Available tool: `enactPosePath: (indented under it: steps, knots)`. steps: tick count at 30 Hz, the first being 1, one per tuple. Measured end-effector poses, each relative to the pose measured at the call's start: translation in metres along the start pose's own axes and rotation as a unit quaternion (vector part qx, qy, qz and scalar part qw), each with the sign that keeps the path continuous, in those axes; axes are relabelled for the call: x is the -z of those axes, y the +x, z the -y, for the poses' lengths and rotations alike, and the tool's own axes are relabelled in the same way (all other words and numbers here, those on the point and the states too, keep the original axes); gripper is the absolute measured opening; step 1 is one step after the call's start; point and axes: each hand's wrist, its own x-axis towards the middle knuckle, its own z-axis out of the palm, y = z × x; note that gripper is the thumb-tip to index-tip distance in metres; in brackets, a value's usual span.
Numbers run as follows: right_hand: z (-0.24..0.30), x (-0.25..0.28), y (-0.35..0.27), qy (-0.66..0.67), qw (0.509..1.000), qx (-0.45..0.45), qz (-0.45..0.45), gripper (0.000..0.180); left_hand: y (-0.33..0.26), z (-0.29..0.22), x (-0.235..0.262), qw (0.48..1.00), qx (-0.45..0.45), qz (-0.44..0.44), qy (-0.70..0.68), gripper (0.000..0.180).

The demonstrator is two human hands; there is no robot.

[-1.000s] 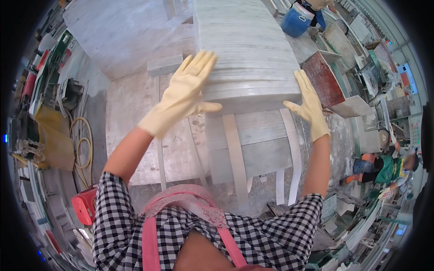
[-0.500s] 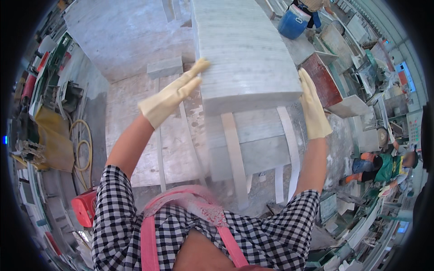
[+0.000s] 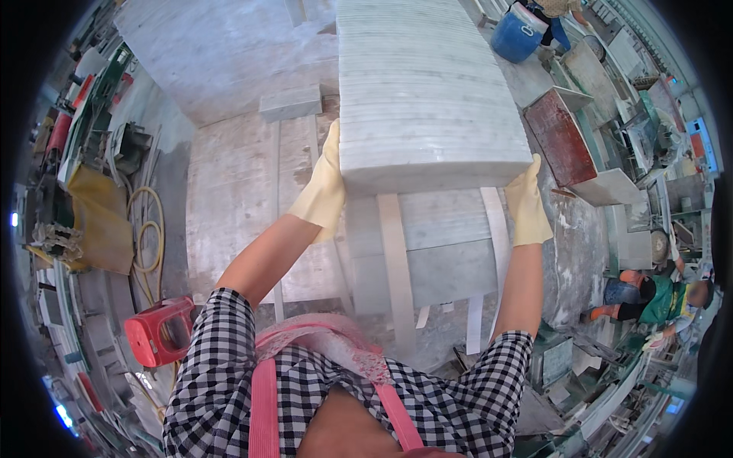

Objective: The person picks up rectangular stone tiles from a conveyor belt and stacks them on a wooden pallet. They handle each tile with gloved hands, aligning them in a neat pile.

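Note:
A long row of thin, pale grey stone slabs (image 3: 427, 91) stands on edge before me, packed face to face. My left hand (image 3: 328, 179), in a cream rubber glove, lies against the left side of the row near its front corner, fingers stretched away from me. At the opposite corner, my right hand (image 3: 525, 198), gloved the same way, has bent fingers around the right end of the front slab (image 3: 435, 177). My left thumb and the right fingertips are partly hidden.
Below the row are stacked grey blocks (image 3: 447, 252) and pale strips (image 3: 395, 267). A small stone block (image 3: 291, 103) lies at left beside a big upright slab (image 3: 229, 61). Around me are a red plastic container (image 3: 156, 332), a yellow hose (image 3: 151, 229), a blue barrel (image 3: 518, 34) and co-workers at right.
Both hands have come in against the sides of the stone row, nearer its front end. The left was apart from it with spread fingers; the right fingers were straight and now bend.

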Motion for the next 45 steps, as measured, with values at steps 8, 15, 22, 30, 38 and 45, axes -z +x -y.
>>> enactPosePath:
  steps: [8,15,22,30,38,45]
  knots:
    - [0.04,0.026,-0.01,-0.014,0.98,-0.17,0.107,0.068,0.006,0.013,-0.002,0.995,-0.039,0.036,-0.084,0.052]
    - [0.057,0.029,-0.009,0.032,0.976,-0.183,0.111,0.068,-0.002,0.021,0.015,0.999,-0.034,-0.02,-0.008,0.058]
    - [0.055,0.026,-0.008,0.084,0.975,-0.182,0.093,0.068,-0.016,0.042,0.005,0.994,0.017,-0.097,-0.039,0.06]
    - [0.046,0.031,-0.015,0.183,0.969,-0.155,0.058,0.068,-0.017,0.047,0.002,0.978,-0.016,-0.204,-0.031,0.051]
    - [0.041,0.028,-0.018,0.603,0.759,-0.235,0.076,0.068,-0.024,0.027,-0.028,0.982,0.029,-0.188,-0.017,0.045]
    - [0.072,0.048,-0.057,0.096,0.99,-0.096,-0.021,0.051,-0.03,0.079,0.074,0.953,-0.146,-0.075,0.257,0.05]
